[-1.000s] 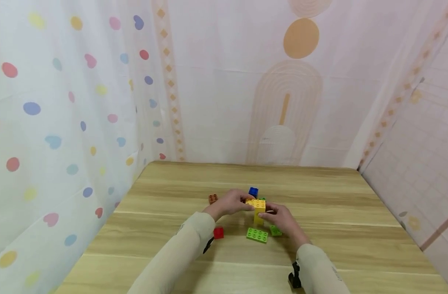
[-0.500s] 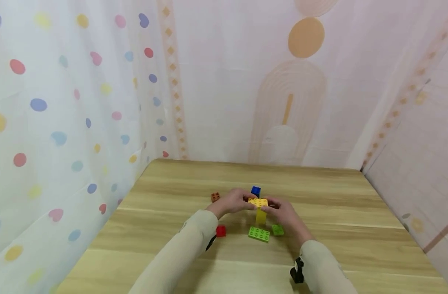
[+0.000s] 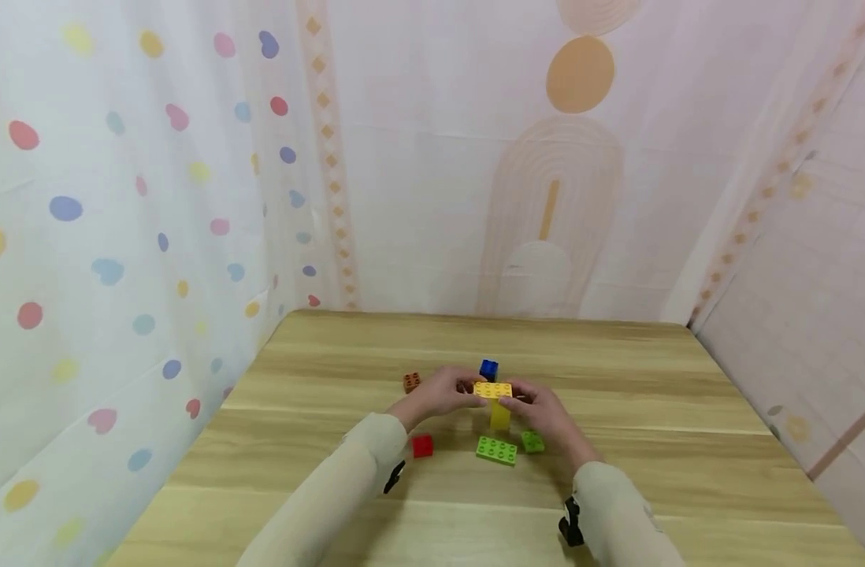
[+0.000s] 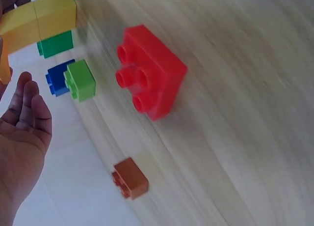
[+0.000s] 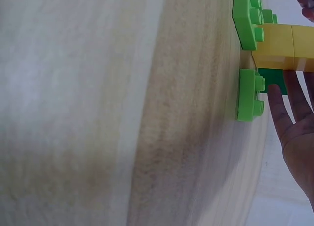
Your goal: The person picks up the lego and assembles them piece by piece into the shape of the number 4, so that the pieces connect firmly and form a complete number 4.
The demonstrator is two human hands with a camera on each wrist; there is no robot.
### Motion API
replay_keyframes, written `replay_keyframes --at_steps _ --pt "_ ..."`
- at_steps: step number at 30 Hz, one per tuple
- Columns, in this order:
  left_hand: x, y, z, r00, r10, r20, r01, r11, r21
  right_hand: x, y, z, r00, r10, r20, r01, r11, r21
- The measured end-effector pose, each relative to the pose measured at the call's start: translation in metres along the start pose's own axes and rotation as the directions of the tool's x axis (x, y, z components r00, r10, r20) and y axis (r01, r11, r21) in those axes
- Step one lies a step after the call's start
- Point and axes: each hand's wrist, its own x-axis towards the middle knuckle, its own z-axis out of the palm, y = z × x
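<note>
In the head view a long yellow toy building brick (image 3: pixel 493 390) lies flat across the top of an upright stack of yellow bricks (image 3: pixel 500 417). Its left end is pinched between the thumb and fingers of my left hand (image 3: pixel 439 394). My right hand (image 3: pixel 546 411) pinches the same brick at its right end, thumb in front and fingers behind. The left wrist view shows the last fingers of the left hand (image 4: pixel 27 132) loosely bent, off the brick. From the right wrist, fingers of the right hand (image 5: pixel 299 132) reach up to the yellow stack (image 5: pixel 277 46).
A light green long brick (image 3: pixel 497 450) and a small green brick (image 3: pixel 533 441) lie before the stack. A red brick (image 3: pixel 422 446) and a brown brick (image 3: pixel 412 383) are to the left. Behind stand a blue brick (image 3: pixel 489 369) and a dark green brick (image 4: pixel 56 43).
My right hand has risen from the side of the yellow stack to the top brick's right end. The left hand stays at the left end. The head view has shifted slightly.
</note>
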Motion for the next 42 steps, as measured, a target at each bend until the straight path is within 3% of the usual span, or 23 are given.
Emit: replay_keyframes --at_steps 10,19,29,35,42 --pt "-0.017 -0.015 -0.011 0.996 -0.041 -0.085 0.038 0.998 -0.044 0.0 0.001 0.001 1.0 0.003 -0.02 -0.003 1.0 0.024" --pt "-0.037 -0.025 -0.007 0.997 -0.046 -0.062 0.04 0.994 -0.102 -0.001 0.003 0.003 0.999 0.034 0.006 -0.035 0.996 0.078" --pt "-0.048 -0.016 0.02 0.999 -0.029 -0.018 0.026 0.992 -0.126 0.002 0.003 0.009 0.998 0.014 -0.064 -0.01 0.998 0.059" --pt "-0.046 -0.014 0.034 1.0 -0.007 0.024 0.011 0.989 -0.149 0.001 0.009 0.016 0.986 -0.029 -0.165 0.027 1.0 -0.016" --pt "-0.04 -0.014 0.043 1.0 0.004 0.025 -0.002 0.996 -0.089 0.0 0.008 0.017 0.982 -0.035 -0.184 0.031 0.999 -0.023"
